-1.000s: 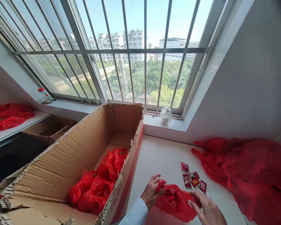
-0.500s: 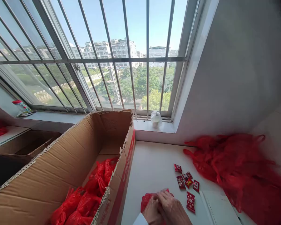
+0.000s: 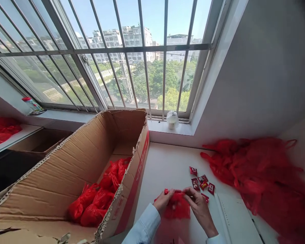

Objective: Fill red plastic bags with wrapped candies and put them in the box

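Between my hands a red plastic bag (image 3: pixel 177 207) hangs just over the white table, with darker shapes showing through its thin film. My left hand (image 3: pixel 164 200) pinches the bag's upper left edge. On the other side, my right hand (image 3: pixel 197 205) has thumb and fingertips closed on its upper right edge. Several small red candy packets (image 3: pixel 195 184) lie on the table beyond my right hand. One more packet (image 3: pixel 205 197) is partly covered by that hand.
A large cardboard box (image 3: pixel 132 203) stands at left, holding several tied red bags (image 3: pixel 96 203). A heap of red bags (image 3: pixel 256 173) lies at right beside a white flat device (image 3: pixel 235 217). On the sill under the barred window sits a white wrapped item (image 3: pixel 172 120).
My hands were together over the bunched red bag; now they are apart, with the bag spread between them. The view has tilted downward a little.
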`<state>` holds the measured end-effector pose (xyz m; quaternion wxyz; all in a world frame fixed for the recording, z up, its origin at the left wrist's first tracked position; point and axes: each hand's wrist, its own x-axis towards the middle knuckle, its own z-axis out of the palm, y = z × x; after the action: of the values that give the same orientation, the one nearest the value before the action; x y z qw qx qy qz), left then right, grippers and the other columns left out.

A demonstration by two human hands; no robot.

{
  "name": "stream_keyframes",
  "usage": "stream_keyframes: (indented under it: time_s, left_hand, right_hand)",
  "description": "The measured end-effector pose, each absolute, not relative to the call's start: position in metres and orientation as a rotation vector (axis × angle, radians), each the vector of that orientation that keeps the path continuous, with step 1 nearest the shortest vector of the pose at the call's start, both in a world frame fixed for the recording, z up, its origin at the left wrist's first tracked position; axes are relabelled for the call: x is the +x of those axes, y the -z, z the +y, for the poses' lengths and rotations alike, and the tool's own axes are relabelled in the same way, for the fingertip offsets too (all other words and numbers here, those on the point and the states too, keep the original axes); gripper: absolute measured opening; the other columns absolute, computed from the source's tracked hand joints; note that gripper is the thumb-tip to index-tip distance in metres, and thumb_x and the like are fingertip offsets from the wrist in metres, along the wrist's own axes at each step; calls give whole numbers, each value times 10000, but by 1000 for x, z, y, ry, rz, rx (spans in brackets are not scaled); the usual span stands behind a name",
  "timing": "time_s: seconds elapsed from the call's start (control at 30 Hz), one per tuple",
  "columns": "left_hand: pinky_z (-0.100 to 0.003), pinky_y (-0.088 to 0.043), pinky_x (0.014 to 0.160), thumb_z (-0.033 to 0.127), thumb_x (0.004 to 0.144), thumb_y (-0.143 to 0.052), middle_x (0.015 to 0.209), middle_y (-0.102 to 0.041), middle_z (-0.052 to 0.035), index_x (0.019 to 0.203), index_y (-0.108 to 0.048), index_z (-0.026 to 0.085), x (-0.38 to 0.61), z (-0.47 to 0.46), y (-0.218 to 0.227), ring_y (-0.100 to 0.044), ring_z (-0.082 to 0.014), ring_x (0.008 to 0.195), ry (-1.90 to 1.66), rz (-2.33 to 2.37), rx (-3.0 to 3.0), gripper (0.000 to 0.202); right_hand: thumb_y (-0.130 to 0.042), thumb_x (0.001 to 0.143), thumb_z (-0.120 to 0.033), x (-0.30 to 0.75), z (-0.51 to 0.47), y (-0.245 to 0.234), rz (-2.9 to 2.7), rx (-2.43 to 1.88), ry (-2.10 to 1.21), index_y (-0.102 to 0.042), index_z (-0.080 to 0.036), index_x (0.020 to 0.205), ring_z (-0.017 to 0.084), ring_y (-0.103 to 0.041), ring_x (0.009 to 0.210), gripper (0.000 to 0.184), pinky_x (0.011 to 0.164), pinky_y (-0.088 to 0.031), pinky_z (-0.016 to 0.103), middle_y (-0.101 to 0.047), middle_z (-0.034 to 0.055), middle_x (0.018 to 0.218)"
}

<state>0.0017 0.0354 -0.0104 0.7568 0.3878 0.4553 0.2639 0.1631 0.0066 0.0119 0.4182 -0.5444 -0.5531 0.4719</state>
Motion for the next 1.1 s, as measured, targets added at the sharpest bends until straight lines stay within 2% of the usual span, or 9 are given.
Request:
stream_keyframes:
  time_s: [0.1, 0.17, 0.23, 0.33, 0.5, 0.67, 0.83, 0.97, 1.1]
  left_hand:
    - [-246, -423, 565, 516, 572, -724, 777, -651, -57, 1100, -582, 113, -1, 39, 10, -533, -96, 538, -686, 953, 836, 679]
    - [-259, -438, 613, 382, 611, -699, 799, -655, -77, 1028, -606, 90, -3, 38, 5, -577, -131, 639, -644, 1010, 1101, 518]
    - [-248, -416, 597, 253, 631, -639, 747, -646, -49, 950, -618, 100, -5, 34, 0, -563, -134, 646, -577, 1079, 1402, 354]
    - [-239, -372, 576, 130, 596, -586, 735, -634, -5, 969, -598, 155, -1, 26, -5, -530, -129, 619, -500, 1153, 1674, 374]
    - [-284, -386, 730, 53, 674, -491, 929, -642, -41, 1036, -549, 206, 4, 21, -5, -585, -192, 821, -486, 1273, 2007, 397]
    - [-238, -405, 652, 48, 797, -420, 905, -589, -30, 956, -535, 210, -2, 25, 13, -562, -142, 704, -653, 1456, 2359, 255]
    - [-214, -397, 612, -6, 769, -403, 786, -532, -14, 768, -499, 189, -5, 25, 27, -510, -127, 675, -825, 1426, 2381, 218]
    - [-219, -395, 629, -6, 768, -413, 736, -509, -3, 703, -479, 187, -9, 23, 27, -475, -124, 659, -873, 1370, 2388, 214]
    - [-238, -390, 621, 38, 804, -428, 729, -507, -20, 683, -483, 178, -13, 22, 27, -457, -137, 672, -940, 1371, 2369, 192]
  right_hand:
    - [-571, 783, -395, 169, -2, -15, -1455, -1335, -1314, -636, -166, 777, 174, -610, 721, 239, 653, -469, 250, -659, 42, 756]
    - [-589, 769, -363, 175, -6, -13, -1562, -1322, -1409, -646, -166, 757, 173, -607, 704, 206, 656, -467, 256, -658, 34, 732]
    - [-565, 783, -354, 180, -6, -10, -1552, -1363, -1368, -659, -166, 801, 183, -613, 751, 211, 704, -474, 277, -671, 47, 787]
    - [-456, 845, -357, 177, 5, -4, -1394, -1432, -1203, -649, -166, 936, 195, -608, 878, 286, 790, -469, 301, -670, 80, 938]
    - [-389, 827, -213, 155, 28, 14, -1581, -1194, -1416, -656, -171, 959, 164, -594, 852, 301, 820, -449, 282, -670, 38, 882]
    - [-417, 712, -84, 146, 26, 36, -1642, -1213, -1444, -565, -218, 1170, 101, -530, 658, 500, 611, -426, 208, -629, 11, 952]
    - [-453, 734, -104, 149, 27, 35, -1683, -1365, -1175, -656, -190, 831, 113, -516, 662, 241, 600, -393, 217, -579, 26, 837]
    - [-488, 790, -188, 153, 26, 24, -1622, -1374, -1133, -627, -191, 818, 132, -546, 720, 142, 603, -397, 225, -591, 35, 865]
    - [-506, 783, -187, 158, 19, 19, -1638, -1313, -1210, -587, -190, 810, 144, -559, 796, 85, 650, -405, 234, -599, 30, 880]
